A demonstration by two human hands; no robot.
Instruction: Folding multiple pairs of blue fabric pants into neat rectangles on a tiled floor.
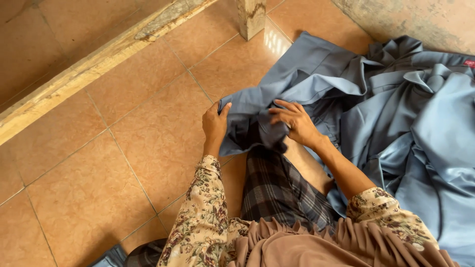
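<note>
1. Head view: left hand [214, 124] pinches the edge of the blue-grey garment [257, 116] lying over the knee; right hand [292, 121], fingers half curled, presses its folds.
2. Risk: slack cloth may slide onto the tiled floor [99, 163], since the pinch is shallow.

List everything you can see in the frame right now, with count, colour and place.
Cloth: one large heap, grey-blue, spread over the floor on the right, one edge drawn over the person's lap.
Red tag: one, on the cloth at far right.
Floor tiles: orange-brown, left and centre.
Wooden beam: one, pale, running diagonally at upper left.
Wooden post: one, pale, top centre.
Wall: beige, stained, top right.
Plaid garment: one, dark, on the person's leg.
Floral sleeves: two, cream.
Left hand: gripping the cloth edge.
Right hand: pressing on the cloth.
</note>
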